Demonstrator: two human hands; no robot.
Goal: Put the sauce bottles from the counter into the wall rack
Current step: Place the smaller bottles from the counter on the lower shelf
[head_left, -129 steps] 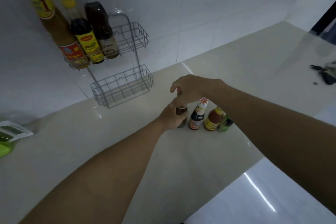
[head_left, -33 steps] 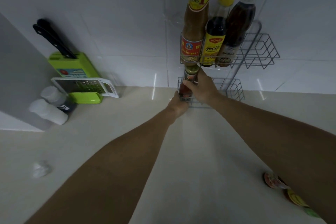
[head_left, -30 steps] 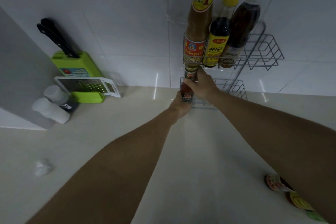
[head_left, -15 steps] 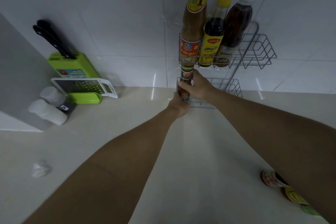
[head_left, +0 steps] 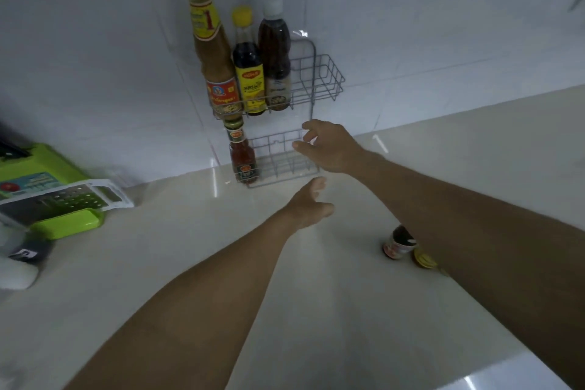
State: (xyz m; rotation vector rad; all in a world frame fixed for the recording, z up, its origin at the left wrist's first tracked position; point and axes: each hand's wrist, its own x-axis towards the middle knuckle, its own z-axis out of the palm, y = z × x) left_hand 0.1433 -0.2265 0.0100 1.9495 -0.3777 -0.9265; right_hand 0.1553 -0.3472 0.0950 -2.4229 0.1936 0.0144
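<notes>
Counter: a glossy cream stone counter (head_left: 164,263) runs to a white tiled wall (head_left: 95,41) at the far side, with light streaks reflected on both.
Rack: a two-tier grey wire wall rack (head_left: 319,79) hangs on the tiles; its lower basket sits just above the counter's far edge.
Upper tier: a tall tan sauce bottle with a red and yellow label (head_left: 215,63), a dark sauce bottle with a yellow cap and yellow label (head_left: 248,70) and a dark brown bottle with a white cap (head_left: 275,54) stand upright side by side at the left; the right part is bare.
Lower tier: a small red chilli sauce bottle with a green-banded neck (head_left: 242,155) stands upright in the left end of the basket.
Right hand (head_left: 329,149): held in front of the right part of the lower basket, fingers (head_left: 305,128) spread wide and holding nothing, apart from the red bottle on its left.
Left hand (head_left: 310,203): palm loosely spread above the counter, nearer than the basket, gripping nothing.
Still on the counter: a dark jar-like sauce bottle with a red and white label (head_left: 397,244) and a yellow-labelled one (head_left: 422,258) beside it, partly hidden under the right forearm.
Left side: a lime-green plastic box (head_left: 38,168) with a white grater (head_left: 63,199) lying across it, and white containers (head_left: 15,263) nearer.
</notes>
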